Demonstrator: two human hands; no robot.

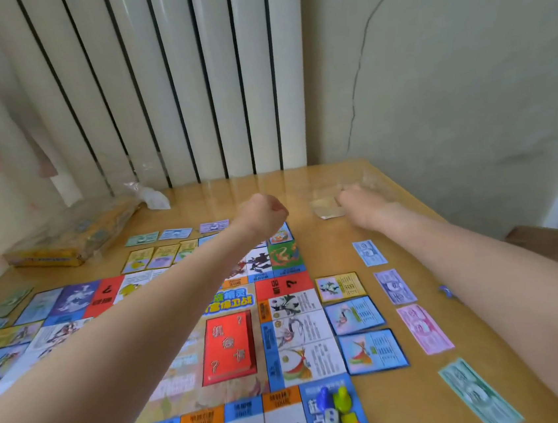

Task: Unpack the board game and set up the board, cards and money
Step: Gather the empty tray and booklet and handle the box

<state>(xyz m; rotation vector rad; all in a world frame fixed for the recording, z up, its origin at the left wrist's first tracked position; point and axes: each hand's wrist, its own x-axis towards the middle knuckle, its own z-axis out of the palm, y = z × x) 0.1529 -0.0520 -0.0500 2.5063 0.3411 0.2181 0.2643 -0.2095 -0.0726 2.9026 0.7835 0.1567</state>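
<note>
Late in the setup, by the look of it: board (229, 337) spread flat on the counter (392, 389), red card deck (228, 346) at its centre, property cards (357, 316) and money notes (422, 327) ranged beside its right edge. Next, probably, placing what the right hand (359, 199) meets at the far end. Both arms stretched forward. Left hand (262, 214) fisted, apparently on nothing. Right hand touching a pale, blurred sheet (327, 206); grip impossible to tell.

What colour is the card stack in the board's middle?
Red, with pale question marks; the card stack shows in the head view.
</note>
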